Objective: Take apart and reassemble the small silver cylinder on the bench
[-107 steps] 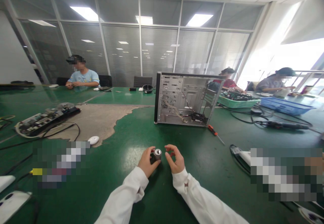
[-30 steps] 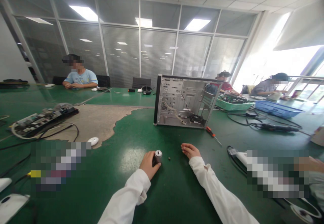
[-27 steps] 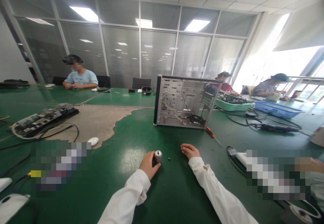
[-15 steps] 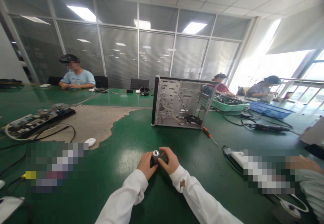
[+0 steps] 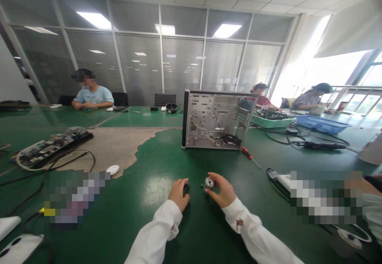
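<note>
1. Head view: right hand (image 5: 225, 193) has its fingers clamped on the small metal cylinder (image 5: 209, 183), round end showing. Can't tell from here if its base touches the tabletop (image 5: 162, 162).
2. Left hand (image 5: 178, 195): fingers apart, nothing visible in them, near the cylinder, not touching it.
3. Main risk, my read: tiny dark piece (image 5: 202, 185) sits just beside the cylinder, on the side toward the left fingers. Careless nudge from either could send it rolling, and it'd be hard to spot.
4. Second risk: only the fingertips and thumb seem to grip. If the cylinder's wall is smooth, it could twist or slip, then roll.
5. Beyond the fingers: open computer case (image 5: 228, 111), upright. Blocks a straight reach to the far side. Screwdriver (image 5: 247, 153) lies by its near right corner; a sleeve could catch it on a wide reach.
6. Right of the fingers, farther out: green basket (image 5: 273, 123), blue basket (image 5: 324, 125), loose black cables (image 5: 270, 137). Snag hazard for an arm that way.
7. Left of the fingers: white disc (image 5: 112, 170), well apart.
</note>
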A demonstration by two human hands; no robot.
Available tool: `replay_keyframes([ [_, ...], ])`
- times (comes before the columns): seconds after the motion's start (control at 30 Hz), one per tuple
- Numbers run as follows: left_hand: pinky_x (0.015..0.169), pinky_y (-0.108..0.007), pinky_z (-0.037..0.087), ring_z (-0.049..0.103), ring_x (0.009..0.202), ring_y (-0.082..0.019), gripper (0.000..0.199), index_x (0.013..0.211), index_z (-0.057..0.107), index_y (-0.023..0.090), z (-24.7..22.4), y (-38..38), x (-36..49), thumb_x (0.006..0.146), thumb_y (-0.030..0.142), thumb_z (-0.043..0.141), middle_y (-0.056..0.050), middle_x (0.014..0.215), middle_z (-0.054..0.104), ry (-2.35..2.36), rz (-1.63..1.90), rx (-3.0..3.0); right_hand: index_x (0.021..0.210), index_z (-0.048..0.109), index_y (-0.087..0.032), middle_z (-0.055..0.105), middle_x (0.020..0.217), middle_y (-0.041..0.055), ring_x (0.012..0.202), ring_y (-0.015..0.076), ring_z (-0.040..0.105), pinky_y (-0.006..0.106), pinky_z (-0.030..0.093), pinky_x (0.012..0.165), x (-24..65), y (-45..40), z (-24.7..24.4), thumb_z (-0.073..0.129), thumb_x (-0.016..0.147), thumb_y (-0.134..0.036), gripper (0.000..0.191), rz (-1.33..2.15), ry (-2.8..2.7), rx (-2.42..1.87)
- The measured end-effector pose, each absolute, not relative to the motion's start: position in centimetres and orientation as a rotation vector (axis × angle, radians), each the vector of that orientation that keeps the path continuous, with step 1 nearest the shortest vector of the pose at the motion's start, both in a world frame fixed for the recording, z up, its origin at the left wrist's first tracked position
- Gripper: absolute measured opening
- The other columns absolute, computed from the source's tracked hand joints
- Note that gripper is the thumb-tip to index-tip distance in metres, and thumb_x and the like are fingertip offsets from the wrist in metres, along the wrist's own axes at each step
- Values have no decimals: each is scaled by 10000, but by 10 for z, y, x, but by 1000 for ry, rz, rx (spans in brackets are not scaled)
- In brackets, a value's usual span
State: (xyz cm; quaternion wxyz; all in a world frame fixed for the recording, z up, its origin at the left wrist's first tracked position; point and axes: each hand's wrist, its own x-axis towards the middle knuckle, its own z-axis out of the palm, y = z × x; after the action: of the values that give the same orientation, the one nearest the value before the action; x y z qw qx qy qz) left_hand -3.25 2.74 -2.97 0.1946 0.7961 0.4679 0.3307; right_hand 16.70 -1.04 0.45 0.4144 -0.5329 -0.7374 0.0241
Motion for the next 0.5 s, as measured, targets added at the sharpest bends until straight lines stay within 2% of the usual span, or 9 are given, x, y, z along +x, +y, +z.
replay_keyframes([
  [0.17,887,-316,319,440,950,-176,504,1047,452,145,-28,27,-31,555,46,411,-65,970,515,1355,903,2219,943,520,-208,593,746,27,690,176,556,310,424,657,282,-37,6,516,626,-359,351,-218,-1831,-1786],
  [0.27,888,-317,315,439,954,-178,506,1047,449,151,-27,27,-30,554,43,411,-61,972,518,1374,889,2211,925,529,-229,608,751,36,724,219,574,338,420,635,345,-56,7,495,619,-420,361,-327,-1828,-2117],
  [0.4,886,-311,313,435,960,-178,505,1045,448,156,-26,27,-29,555,43,414,-58,978,518,1384,868,2200,851,527,-245,623,807,52,764,263,577,389,402,644,387,-77,9,474,616,-423,300,-480,-1748,-2365],
  [0.5,885,-311,312,436,960,-177,497,1044,447,161,-26,26,-30,561,48,414,-57,979,519,1388,859,2198,771,519,-244,621,714,59,684,262,584,397,395,626,399,-86,5,459,623,-420,237,-467,-1681,-2462],
])
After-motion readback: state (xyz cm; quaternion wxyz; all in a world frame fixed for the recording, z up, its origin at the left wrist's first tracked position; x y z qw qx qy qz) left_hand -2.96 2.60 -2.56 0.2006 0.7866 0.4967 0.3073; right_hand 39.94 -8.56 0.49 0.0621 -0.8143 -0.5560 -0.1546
